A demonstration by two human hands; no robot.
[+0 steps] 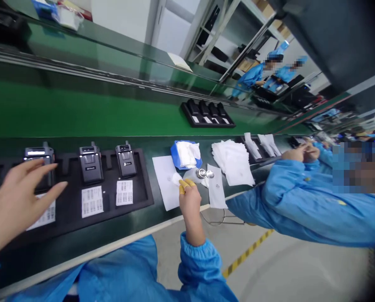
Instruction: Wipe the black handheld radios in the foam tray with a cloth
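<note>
At nine o'clock of the view, the left hand (20,197) is open, its fingers spread over a black handheld radio (49,153) with a stubby antenna; contact cannot be told. The radio lies in a long black compartmented tray (68,218) on the dark green worktop (121,224), with a sheet of printed white labels (50,214) at its six o'clock, partly hidden.

Next in the tray come a second black radio (90,165) and a third black radio (126,161), both bearing pale lettering that seems to read "Riton". At six o'clock of each lies a sheet of small white labels, the second label sheet (92,201) and the third label sheet (124,193); their print is too small to read.

Right of the tray is a flat white paper sheet (164,180). At the view's six o'clock the right hand (190,199), yellow covers on its fingertips, pinches a small white wipe (175,179) above the sheet's right side. At the hand's twelve o'clock stands a blue box (175,157) filled with folded white wipes (186,153); at one o'clock, a round silvery metal container (201,173); at two o'clock, a loose pile of white sheets (233,161).

At the view's three o'clock, a co-worker's hands (300,153) are held together.
</note>
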